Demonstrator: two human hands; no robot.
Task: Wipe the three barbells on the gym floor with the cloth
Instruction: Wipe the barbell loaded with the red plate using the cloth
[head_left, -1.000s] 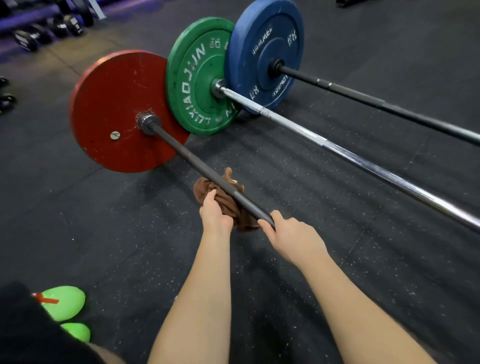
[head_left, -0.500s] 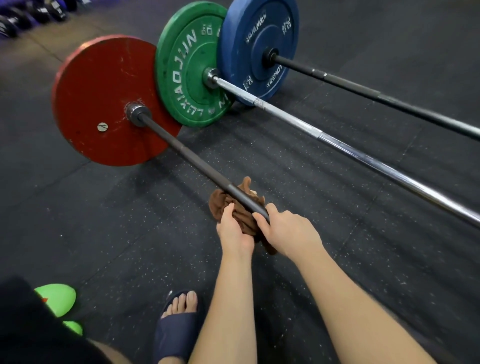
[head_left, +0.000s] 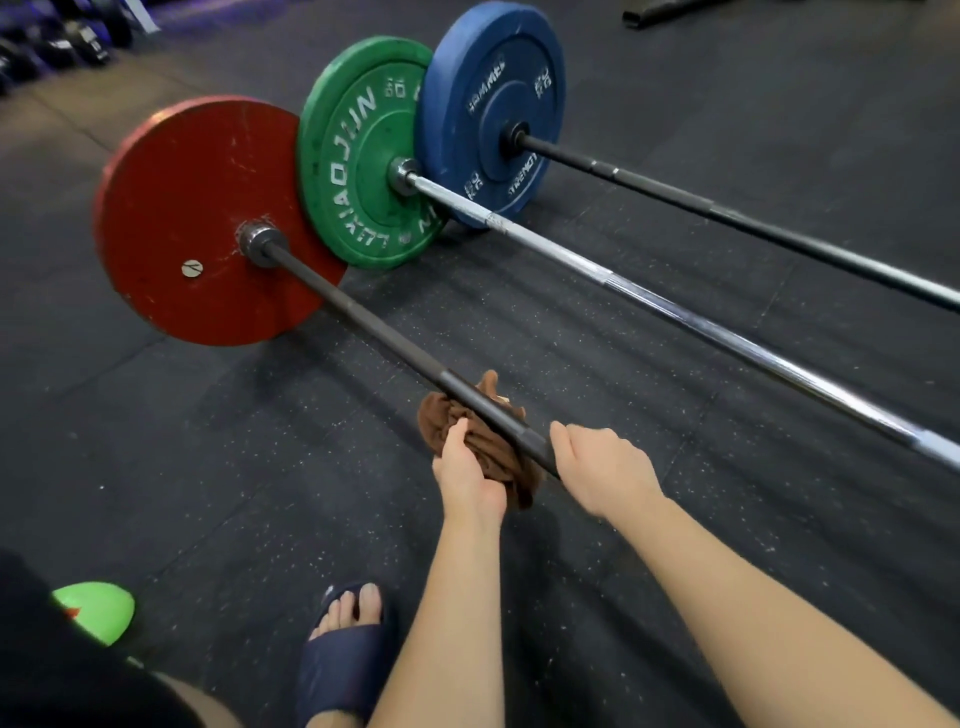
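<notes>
Three barbells lie side by side on the floor (head_left: 260, 441), their long axes parallel. Each runs from a plate at the upper left down toward the lower right.

The near bar (head_left: 363, 322) is black and points from the hub of the red plate (head_left: 208, 218) straight at my hands. The chrome bar (head_left: 675, 306) comes out of the green plate (head_left: 358, 150) next to it. Beyond that, the far bar (head_left: 727, 213), also black, comes out of the blue plate (head_left: 493, 104). The three plates stand on edge and overlap from where I look.

The cloth (head_left: 483, 441) is brown and bunched against the underside of the near bar, with a tuft showing on the bar's far side. My left hand (head_left: 467, 478) grips the bunch, thumb on top and fingers curled under it. My right hand (head_left: 605, 470) is just beside the cloth, wrapped around the same bar, which disappears under it.

Lower down, my foot (head_left: 348, 639) is in a dark slipper on the floor. A green thing (head_left: 96, 610) lies to its left.
</notes>
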